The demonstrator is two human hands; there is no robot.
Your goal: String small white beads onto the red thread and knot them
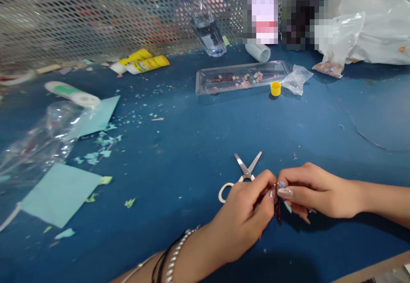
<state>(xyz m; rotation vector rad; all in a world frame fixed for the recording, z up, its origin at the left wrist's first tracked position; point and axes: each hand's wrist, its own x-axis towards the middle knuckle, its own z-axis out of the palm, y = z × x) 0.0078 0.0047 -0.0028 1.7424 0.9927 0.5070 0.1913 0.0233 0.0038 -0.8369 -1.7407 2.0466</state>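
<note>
My left hand (245, 216) pinches a thin dark red cord (278, 212), whose loose ends hang below the fingers. Meeting it fingertip to fingertip, my right hand (315, 191) grips a small blue bead (282, 185) between thumb and forefinger. Whether the cord runs through the bead is hidden by the fingers. White-handled scissors (246, 171) lie with blades apart just beyond my left hand, which partly covers their handles. Farther back, a clear plastic tray (205, 81) holds several pale beads and bits of red cord.
A yellow cap (275, 88) and a small clear bag (297, 80) sit by the tray. A loose thread (358, 131) curves at right. Light-blue paper (60, 193), scraps and yellow tubes (149, 63) lie at left. A water bottle (209, 33) leans against the perforated panel (96, 13).
</note>
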